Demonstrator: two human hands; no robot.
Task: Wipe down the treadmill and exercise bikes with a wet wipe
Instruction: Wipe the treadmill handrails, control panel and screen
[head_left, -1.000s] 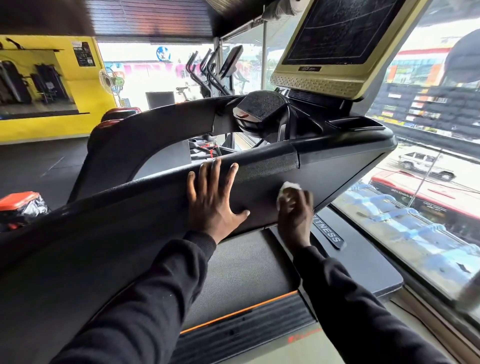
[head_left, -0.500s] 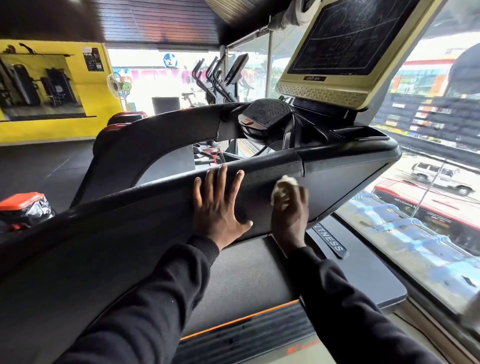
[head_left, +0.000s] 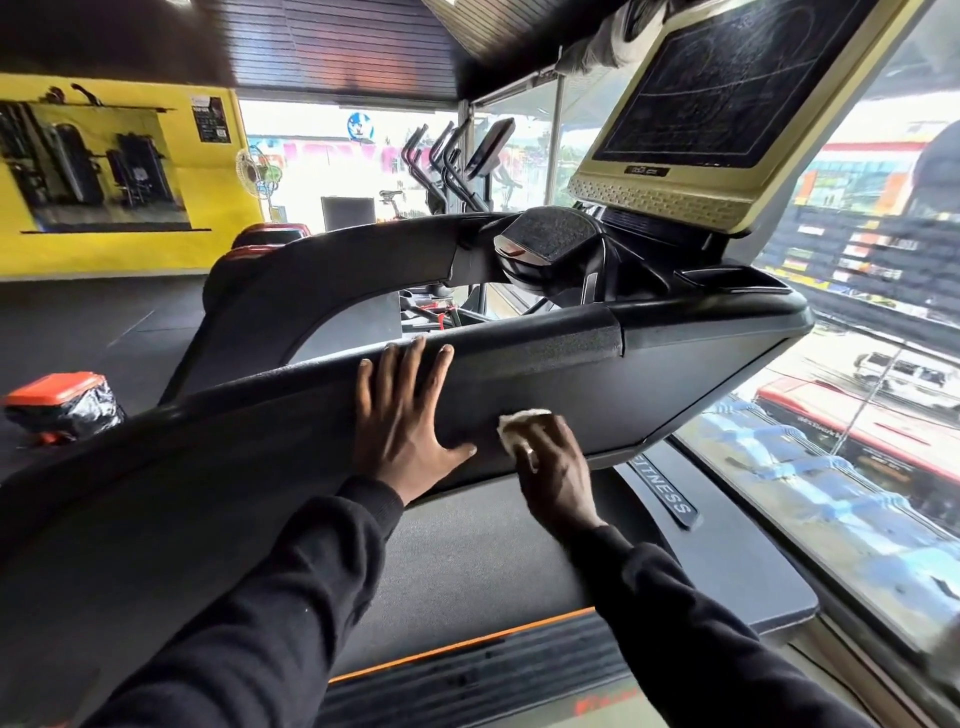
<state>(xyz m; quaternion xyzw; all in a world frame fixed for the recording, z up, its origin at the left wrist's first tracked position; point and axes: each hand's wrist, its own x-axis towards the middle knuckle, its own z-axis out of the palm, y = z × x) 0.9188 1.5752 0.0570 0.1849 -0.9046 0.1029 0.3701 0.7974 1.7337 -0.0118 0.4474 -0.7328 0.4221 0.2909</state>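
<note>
At the far left, a bin (head_left: 62, 402) with an orange lid and a black liner stands on the dark gym floor (head_left: 93, 322), before a yellow wall (head_left: 228, 208) that carries a mirror (head_left: 98, 166) showing weight machines. Further right, in the background by the bright windows, a small fan (head_left: 254, 174) and a row of exercise bikes (head_left: 452, 166) stand well apart from the person.

The treadmill (head_left: 701, 374) fills the middle of the view, its broad black side rail sweeping from lower left up to the console. The left hand (head_left: 405, 415) lies flat on the inner face of this rail, fingers (head_left: 410, 364) straight and slightly spread, their tips reaching the rail's upper edge, thumb stretched out to the right. Both arms wear black sleeves (head_left: 291, 597).

Just beside that thumb, the right hand (head_left: 553, 462) presses a white wet wipe (head_left: 519, 423) against the same panel, near its lower edge. Its fingers are curled over the bunched wipe, pinning it to the surface; a ring shows on one finger. Only the wipe's upper edge peeks out above the knuckles.

Below the hands lies the treadmill belt (head_left: 467, 561), with an orange stripe at its near end. Up to the right, the gold-framed console screen (head_left: 711, 88) tilts over the rail, dark and smeared. At the far right, a window (head_left: 857, 441) looks down on a street with a red bus (head_left: 857, 415).
</note>
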